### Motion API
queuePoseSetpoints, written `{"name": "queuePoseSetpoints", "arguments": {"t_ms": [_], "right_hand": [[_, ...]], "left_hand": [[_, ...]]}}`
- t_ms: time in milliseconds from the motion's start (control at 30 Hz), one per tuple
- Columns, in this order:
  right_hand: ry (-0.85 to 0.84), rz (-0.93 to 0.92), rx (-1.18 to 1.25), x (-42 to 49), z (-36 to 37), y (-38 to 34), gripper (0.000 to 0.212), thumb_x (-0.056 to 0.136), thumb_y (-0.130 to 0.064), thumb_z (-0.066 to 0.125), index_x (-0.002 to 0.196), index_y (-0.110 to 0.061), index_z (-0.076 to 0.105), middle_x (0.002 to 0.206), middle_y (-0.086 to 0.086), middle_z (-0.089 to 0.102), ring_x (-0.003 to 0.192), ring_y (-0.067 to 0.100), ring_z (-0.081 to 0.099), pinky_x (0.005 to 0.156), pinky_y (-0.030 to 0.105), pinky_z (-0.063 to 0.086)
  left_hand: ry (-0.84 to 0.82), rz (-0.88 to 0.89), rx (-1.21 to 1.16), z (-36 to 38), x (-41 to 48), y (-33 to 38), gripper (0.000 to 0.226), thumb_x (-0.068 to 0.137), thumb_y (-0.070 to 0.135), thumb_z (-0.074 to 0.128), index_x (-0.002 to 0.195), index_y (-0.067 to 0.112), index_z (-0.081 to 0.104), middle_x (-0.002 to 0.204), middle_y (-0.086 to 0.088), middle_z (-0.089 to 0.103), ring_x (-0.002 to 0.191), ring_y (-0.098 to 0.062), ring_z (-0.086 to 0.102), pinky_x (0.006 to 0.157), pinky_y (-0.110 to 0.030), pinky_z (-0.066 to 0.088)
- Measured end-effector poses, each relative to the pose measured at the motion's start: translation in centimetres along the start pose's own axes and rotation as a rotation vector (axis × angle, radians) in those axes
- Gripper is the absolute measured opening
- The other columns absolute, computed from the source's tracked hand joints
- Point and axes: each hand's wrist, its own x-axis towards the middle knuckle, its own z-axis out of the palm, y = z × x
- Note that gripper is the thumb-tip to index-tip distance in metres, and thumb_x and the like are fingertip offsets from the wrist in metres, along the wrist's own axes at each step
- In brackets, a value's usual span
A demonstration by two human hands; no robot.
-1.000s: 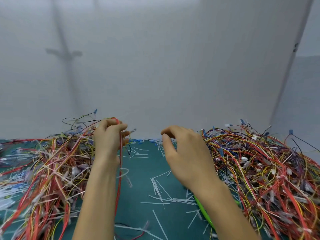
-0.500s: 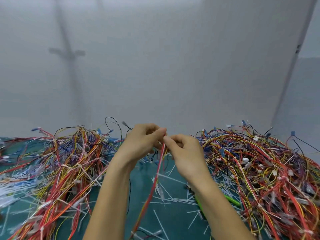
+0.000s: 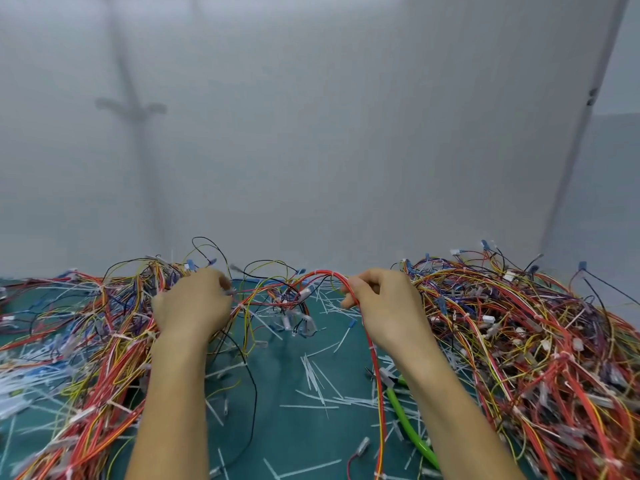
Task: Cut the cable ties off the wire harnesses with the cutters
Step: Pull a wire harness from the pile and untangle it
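A red and yellow wire harness [image 3: 313, 277] arches between my two hands over the green mat [image 3: 291, 431]. My right hand [image 3: 384, 306] pinches its right part, and the wires run down past my wrist toward the near edge. My left hand [image 3: 192, 303] grips the harness's other end at the edge of the left wire pile [image 3: 79, 341]. A white cable tie [image 3: 329, 273] wraps the top of the arch. The green-handled cutters [image 3: 410, 424] lie on the mat under my right forearm, with neither hand on them.
A second big tangle of harnesses [image 3: 530, 341] fills the right side. Several cut white tie scraps [image 3: 313, 379] litter the mat between the piles. A plain grey wall [image 3: 311, 133] stands close behind.
My hands were together at the middle; now they have spread apart, stretching the harness into an arch. The left hand moved back to the left pile.
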Motion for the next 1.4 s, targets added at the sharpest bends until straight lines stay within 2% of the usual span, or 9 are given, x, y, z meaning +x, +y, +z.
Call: {"name": "queuePoseSetpoints", "arguments": {"t_ms": [200,367,533,667,767,900,967,1133,1400], "right_hand": [[-0.001,-0.017,0.001,-0.1,-0.3,-0.3,0.029,0.100,-0.031,0.051,0.076,-0.028,0.065,0.066,-0.015,0.068,0.065,-0.002,0.059,0.060,0.020,0.042],[-0.096,-0.026,-0.065,-0.5,0.8,-0.7,0.024,0.096,-0.035,0.055,0.077,-0.024,0.067,0.069,-0.011,0.070,0.051,-0.007,0.052,0.054,0.024,0.037],[-0.204,-0.019,-0.226,-1.5,2.2,-1.0,0.036,0.092,-0.057,0.054,0.095,-0.025,0.070,0.082,0.002,0.073,0.085,0.022,0.066,0.078,0.035,0.051],[-0.194,-0.005,-0.309,-1.6,1.7,-1.0,0.032,0.092,-0.054,0.053,0.091,-0.027,0.072,0.078,0.003,0.074,0.085,0.024,0.068,0.081,0.037,0.055],[-0.211,0.021,-0.293,-1.4,1.1,-0.8,0.024,0.091,-0.037,0.056,0.079,-0.024,0.072,0.067,-0.006,0.073,0.068,0.013,0.061,0.078,0.036,0.055],[-0.142,0.017,-0.245,-1.0,0.5,-0.8,0.022,0.092,-0.033,0.057,0.080,-0.025,0.073,0.069,-0.011,0.073,0.061,0.003,0.055,0.073,0.029,0.050],[-0.110,-0.003,-0.226,-0.9,0.2,-0.9,0.021,0.093,-0.035,0.057,0.083,-0.026,0.073,0.071,-0.013,0.074,0.069,0.003,0.060,0.072,0.026,0.048],[-0.061,-0.079,-0.267,-1.1,0.1,-1.4,0.021,0.094,-0.036,0.056,0.085,-0.026,0.072,0.077,-0.010,0.075,0.076,0.010,0.064,0.072,0.026,0.047],[-0.104,-0.111,-0.297,-1.4,-0.2,-1.8,0.020,0.093,-0.036,0.057,0.085,-0.026,0.072,0.080,-0.009,0.075,0.080,0.013,0.065,0.077,0.029,0.050]], "left_hand": [[0.091,0.053,-0.071,0.4,-0.1,0.6,0.011,0.090,0.038,0.067,0.095,0.035,0.076,0.108,-0.001,0.071,0.116,-0.028,0.053,0.084,-0.038,0.036],[0.205,0.142,-0.246,-0.3,0.0,0.8,0.005,0.084,0.033,0.074,0.085,0.030,0.078,0.105,-0.004,0.069,0.106,-0.031,0.059,0.088,-0.043,0.044],[0.061,0.234,-0.220,-0.6,-0.5,1.5,0.010,0.087,0.028,0.071,0.079,0.032,0.074,0.074,0.004,0.066,0.083,-0.021,0.062,0.077,-0.034,0.048],[-0.195,0.267,-0.179,0.1,-0.6,2.4,0.027,0.089,0.007,0.051,0.092,0.018,0.076,0.091,-0.006,0.073,0.090,-0.024,0.066,0.082,-0.034,0.054],[-0.147,0.230,-0.122,1.1,-0.4,3.1,0.024,0.092,0.008,0.044,0.075,0.005,0.059,0.091,-0.015,0.071,0.084,-0.032,0.064,0.069,-0.033,0.049],[0.001,0.162,0.006,2.2,0.0,2.9,0.041,0.094,0.017,0.057,0.060,0.010,0.034,0.070,-0.017,0.054,0.072,-0.036,0.053,0.057,-0.033,0.033],[-0.016,0.118,-0.015,2.5,0.3,2.5,0.039,0.092,0.023,0.062,0.064,0.008,0.039,0.068,-0.012,0.050,0.074,-0.034,0.053,0.057,-0.032,0.033],[-0.099,0.060,-0.060,3.2,0.4,2.1,0.014,0.093,0.023,0.059,0.097,0.010,0.054,0.111,-0.015,0.065,0.106,-0.035,0.060,0.083,-0.036,0.050],[-0.087,0.019,0.106,4.0,0.8,1.9,0.027,0.096,0.028,0.055,0.118,0.014,0.052,0.125,-0.012,0.057,0.115,-0.034,0.057,0.079,-0.034,0.042]]}}
